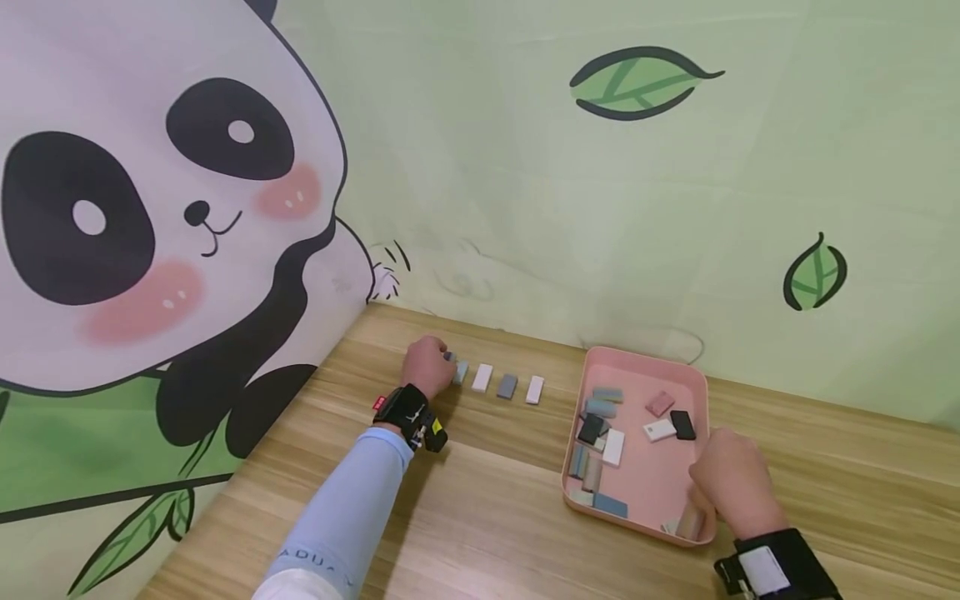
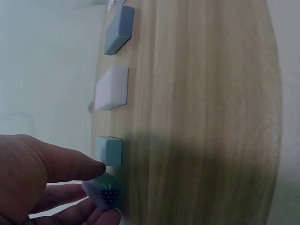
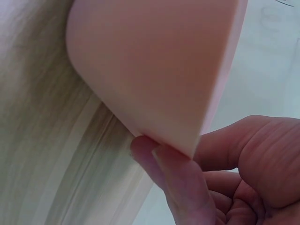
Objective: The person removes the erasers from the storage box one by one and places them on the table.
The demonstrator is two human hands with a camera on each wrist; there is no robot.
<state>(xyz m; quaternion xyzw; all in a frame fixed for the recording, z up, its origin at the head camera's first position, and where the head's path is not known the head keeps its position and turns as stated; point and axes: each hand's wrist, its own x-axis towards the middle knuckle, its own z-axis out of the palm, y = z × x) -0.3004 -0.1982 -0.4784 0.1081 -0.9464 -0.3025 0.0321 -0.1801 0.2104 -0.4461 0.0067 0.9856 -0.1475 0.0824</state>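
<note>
At the left end of a row of small erasers, my left hand (image 1: 427, 367) pinches a pale eraser (image 2: 105, 191) with a dark berry print between thumb and fingers, low over the table. Beside it stands a light blue-green eraser (image 2: 110, 151). The row continues rightward with a white eraser (image 1: 482, 377), a grey one (image 1: 507, 387) and another white one (image 1: 535, 390). My right hand (image 1: 738, 483) grips the near right side of a pink tray (image 1: 647, 358); in the right wrist view, thumb and fingers (image 3: 183, 183) pinch the edge of its wall.
Inside the tray, several blue, grey and white erasers (image 1: 612, 447) crowd the left side. A pink eraser (image 1: 660, 404), a white one (image 1: 659, 430) and a black one (image 1: 682, 425) lie toward its right. Behind the wooden table (image 1: 480, 517) rises a panda-printed wall (image 1: 487, 167).
</note>
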